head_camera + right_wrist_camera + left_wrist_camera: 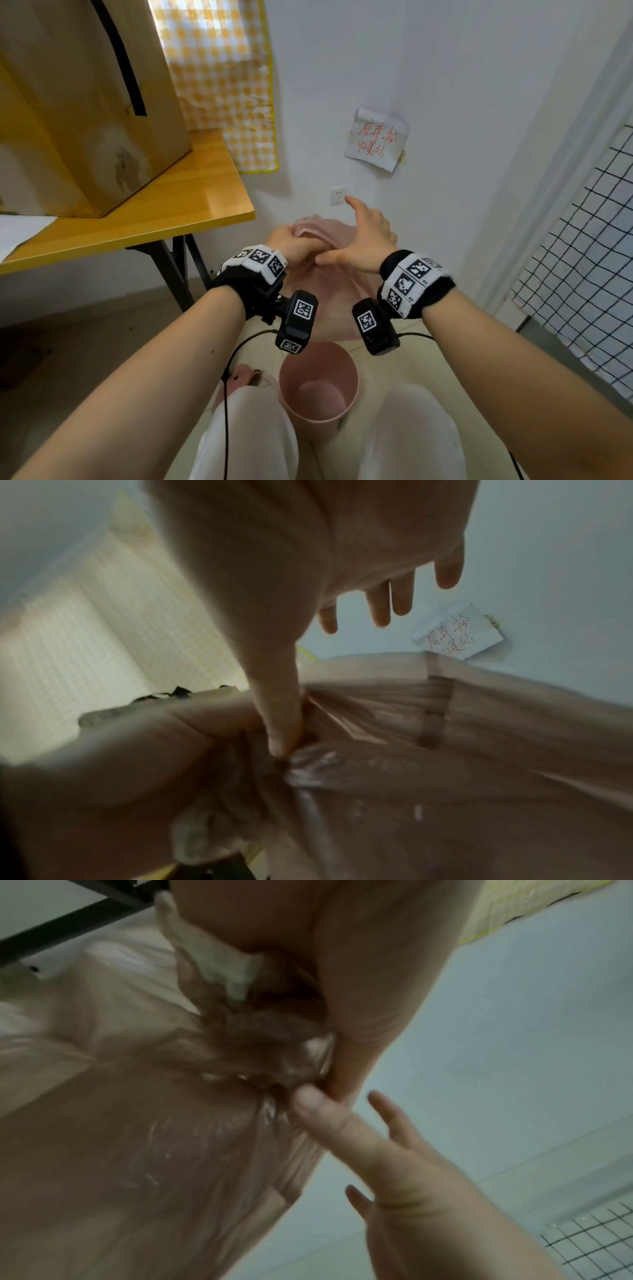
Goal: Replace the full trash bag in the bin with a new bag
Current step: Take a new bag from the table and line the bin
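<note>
Left hand (289,241) fingers (313,245) clench pink bag (137,1150) neck; right hand (368,240) fingers spread, thumb (334,257) touching.

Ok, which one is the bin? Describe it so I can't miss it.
Start from the wooden table on the left and drop to the floor between the person's knees. The pink bin stands there. Unlike the translucent pink trash bag held above it, it is rigid, round and open-topped.

Two hands (287,240) (366,240), one bag (334,291), one bin (308,428)

Translucent pink bag (334,298), neck bunched, hangs above the upright, empty pink bin (301,416).
</note>
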